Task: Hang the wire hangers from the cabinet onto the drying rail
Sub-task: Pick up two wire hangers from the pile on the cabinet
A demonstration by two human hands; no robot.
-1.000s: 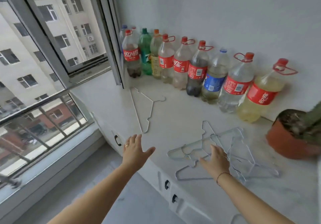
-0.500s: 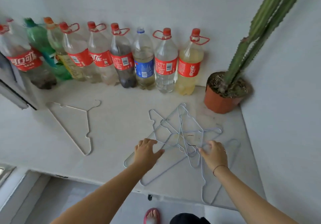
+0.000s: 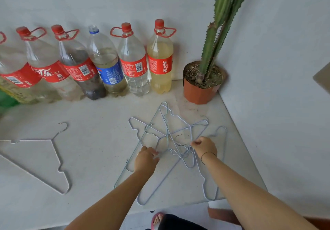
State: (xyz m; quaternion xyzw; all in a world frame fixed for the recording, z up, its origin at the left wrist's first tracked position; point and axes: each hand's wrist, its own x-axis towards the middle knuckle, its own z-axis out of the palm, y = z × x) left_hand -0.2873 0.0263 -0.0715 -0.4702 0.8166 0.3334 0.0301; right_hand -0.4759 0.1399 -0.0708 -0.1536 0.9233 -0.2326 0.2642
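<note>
Wire hangers (image 3: 167,133), pale blue, lie tangled in a heap on the white bench (image 3: 98,115), toward its right edge. I see my left hand (image 3: 145,160) curled round wires at the heap's near side and my right hand (image 3: 205,146) pinching a wire just beside it. One silver hanger (image 3: 53,149) lies well apart, toward the left edge.

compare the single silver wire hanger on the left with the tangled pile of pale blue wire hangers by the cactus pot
The single silver wire hanger lies alone, untouched; the tangled pile of pale blue wire hangers is gripped by the left hand and right hand. The single hanger looks silver-grey, the pile bluish. Both rest on the white countertop.
</note>
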